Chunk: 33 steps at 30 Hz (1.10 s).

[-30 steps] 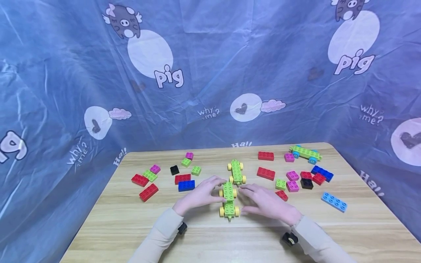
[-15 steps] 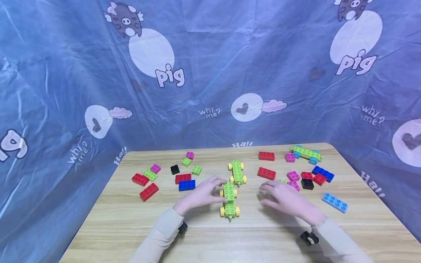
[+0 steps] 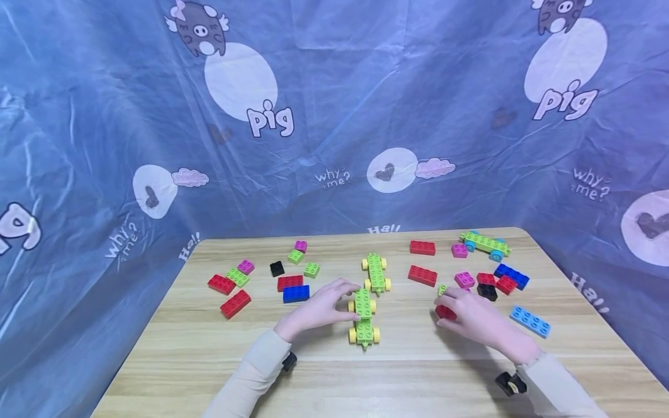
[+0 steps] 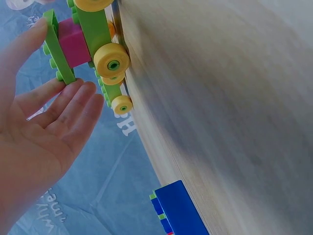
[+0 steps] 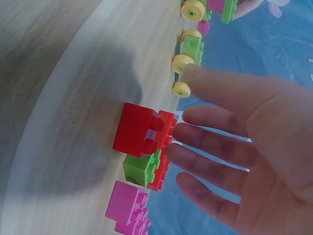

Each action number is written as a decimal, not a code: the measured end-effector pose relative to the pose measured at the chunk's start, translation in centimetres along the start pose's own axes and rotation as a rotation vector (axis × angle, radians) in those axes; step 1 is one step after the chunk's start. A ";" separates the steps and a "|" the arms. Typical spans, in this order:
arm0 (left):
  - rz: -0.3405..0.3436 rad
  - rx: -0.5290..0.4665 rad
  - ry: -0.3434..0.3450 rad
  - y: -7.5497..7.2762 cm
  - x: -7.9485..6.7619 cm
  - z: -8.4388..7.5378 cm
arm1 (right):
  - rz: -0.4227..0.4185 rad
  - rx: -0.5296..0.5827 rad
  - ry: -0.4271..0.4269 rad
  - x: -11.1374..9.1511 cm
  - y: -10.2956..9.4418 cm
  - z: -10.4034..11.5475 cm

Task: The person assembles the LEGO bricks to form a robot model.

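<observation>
My left hand (image 3: 326,306) pinches a flat green building brick (image 3: 363,303) between thumb and fingers. That piece sits over a pink brick (image 4: 73,43) on a green toy car base (image 4: 96,29) with yellow wheels, which stands on the table. A second green car base (image 3: 376,273) with yellow wheels stands just behind it. Over on the right, my right hand (image 3: 478,319) hovers above a small red brick (image 3: 446,313). In the right wrist view its fingers are spread and apart from that red brick (image 5: 133,129); a green brick (image 5: 139,168) and pink bricks (image 5: 126,203) lie beside it.
Red, blue, green, pink and black bricks lie at the left, among them a blue brick (image 3: 296,294). Red bricks (image 3: 422,275), a black brick (image 3: 487,291), a light blue brick (image 3: 530,321) and a blue-wheeled car base (image 3: 485,245) are at the right. Blue cloth (image 3: 334,116) hangs behind the table.
My right hand has moved right, from beside the car to above the small red brick. The left hand has kept its hold on the flat green brick.
</observation>
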State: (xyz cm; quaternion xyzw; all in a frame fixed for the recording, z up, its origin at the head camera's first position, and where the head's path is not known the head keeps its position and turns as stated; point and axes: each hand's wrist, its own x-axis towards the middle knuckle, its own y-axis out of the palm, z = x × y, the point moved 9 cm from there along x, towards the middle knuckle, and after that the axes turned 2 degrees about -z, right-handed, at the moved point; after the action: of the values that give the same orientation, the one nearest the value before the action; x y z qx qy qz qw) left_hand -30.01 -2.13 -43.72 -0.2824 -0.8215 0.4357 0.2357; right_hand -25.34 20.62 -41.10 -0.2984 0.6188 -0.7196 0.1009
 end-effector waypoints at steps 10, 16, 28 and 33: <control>-0.005 0.007 0.004 -0.2 0.0 -0.2 | 0.063 0.061 -0.020 0.0 0.7 0.2; -0.006 0.017 0.007 -0.1 0.1 -0.1 | 0.072 0.081 -0.027 0.1 0.8 0.4; -0.001 0.001 0.004 0.0 0.1 0.0 | 0.075 0.069 -0.002 -0.1 1.0 0.0; 0.001 0.004 -0.004 0.1 0.0 0.1 | 0.056 0.056 -0.017 0.3 1.2 0.2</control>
State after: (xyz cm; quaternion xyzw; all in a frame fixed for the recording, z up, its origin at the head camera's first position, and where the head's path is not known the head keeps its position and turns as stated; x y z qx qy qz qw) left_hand -30.10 -2.13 -43.89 -0.2816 -0.8208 0.4381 0.2346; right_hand -25.69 20.02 -42.14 -0.2840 0.6057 -0.7310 0.1346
